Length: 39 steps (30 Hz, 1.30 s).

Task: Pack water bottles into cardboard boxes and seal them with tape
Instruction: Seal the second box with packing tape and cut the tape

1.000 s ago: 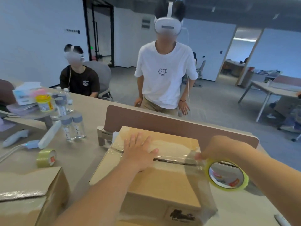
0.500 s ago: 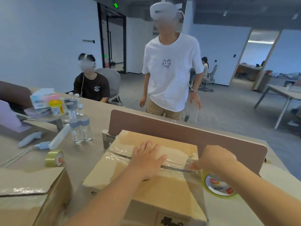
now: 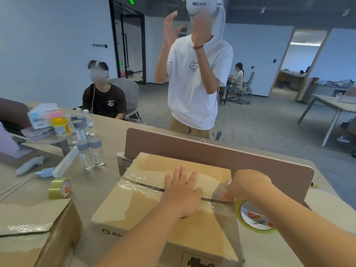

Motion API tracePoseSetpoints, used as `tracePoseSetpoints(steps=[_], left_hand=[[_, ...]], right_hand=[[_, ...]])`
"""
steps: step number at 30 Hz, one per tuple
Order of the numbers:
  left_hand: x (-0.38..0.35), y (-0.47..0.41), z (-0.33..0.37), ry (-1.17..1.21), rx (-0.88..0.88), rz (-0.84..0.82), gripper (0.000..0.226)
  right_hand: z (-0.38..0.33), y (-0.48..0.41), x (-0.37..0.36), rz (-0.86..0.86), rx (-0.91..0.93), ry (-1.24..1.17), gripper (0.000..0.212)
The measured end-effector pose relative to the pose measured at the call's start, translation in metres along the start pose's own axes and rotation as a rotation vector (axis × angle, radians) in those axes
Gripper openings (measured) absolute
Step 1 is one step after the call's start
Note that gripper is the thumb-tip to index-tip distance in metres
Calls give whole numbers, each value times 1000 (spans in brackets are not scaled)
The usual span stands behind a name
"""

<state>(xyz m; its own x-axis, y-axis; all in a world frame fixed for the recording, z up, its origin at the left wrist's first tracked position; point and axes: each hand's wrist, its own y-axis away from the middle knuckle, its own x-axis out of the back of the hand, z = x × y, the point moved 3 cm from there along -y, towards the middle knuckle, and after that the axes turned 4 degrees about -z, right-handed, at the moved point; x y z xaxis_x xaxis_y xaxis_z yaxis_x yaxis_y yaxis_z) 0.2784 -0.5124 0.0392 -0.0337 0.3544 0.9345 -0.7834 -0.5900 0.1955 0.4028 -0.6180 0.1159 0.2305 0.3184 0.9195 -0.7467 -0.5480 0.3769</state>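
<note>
A closed cardboard box (image 3: 146, 207) lies in front of me with clear tape along its top seam. My left hand (image 3: 182, 193) rests flat on the lid, fingers spread, over the seam. At the box's right edge my right hand (image 3: 248, 185) grips a yellow-rimmed tape roll (image 3: 254, 216), which hangs just off the box with its strip running onto the seam. Two water bottles (image 3: 91, 153) stand on the desk to the left, with several more behind them. A second taped box (image 3: 36, 234) sits at the lower left.
A spare tape roll (image 3: 59, 187) lies on the desk left of the box. A brown divider panel (image 3: 212, 151) stands right behind the box. A person in a white shirt (image 3: 194, 74) stands beyond it with arms raised; another sits at the left. A controller (image 3: 28, 164) and cables lie far left.
My right hand with the roll has moved slightly toward me along the box's right edge. The standing person has raised both arms to the headset. My left hand stays flat on the lid.
</note>
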Motion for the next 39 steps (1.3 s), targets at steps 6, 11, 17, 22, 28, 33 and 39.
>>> tracePoseSetpoints(steps=[6, 11, 17, 22, 28, 33, 39], left_hand=[[0, -2, 8, -59, 64, -61, 75], [3, -6, 45, -70, 57, -93, 75], [-11, -4, 43, -83, -42, -58, 63], [-14, -4, 46, -123, -27, -64, 67], [-5, -6, 58, -119, 31, -162, 67], [-14, -5, 84, -37, -17, -84, 61], [-24, -4, 80, -58, -6, -38, 74]], right_hand=[[-8, 1, -4, 50, -40, 86, 39], [0, 2, -8, 31, -18, -19, 41], [23, 5, -43, 125, 95, -296, 63], [37, 11, -67, 356, 181, -665, 45], [62, 1, -88, 338, 113, -926, 34], [57, -5, -91, 309, 137, -851, 40], [56, -11, -100, 371, 138, -797, 46]])
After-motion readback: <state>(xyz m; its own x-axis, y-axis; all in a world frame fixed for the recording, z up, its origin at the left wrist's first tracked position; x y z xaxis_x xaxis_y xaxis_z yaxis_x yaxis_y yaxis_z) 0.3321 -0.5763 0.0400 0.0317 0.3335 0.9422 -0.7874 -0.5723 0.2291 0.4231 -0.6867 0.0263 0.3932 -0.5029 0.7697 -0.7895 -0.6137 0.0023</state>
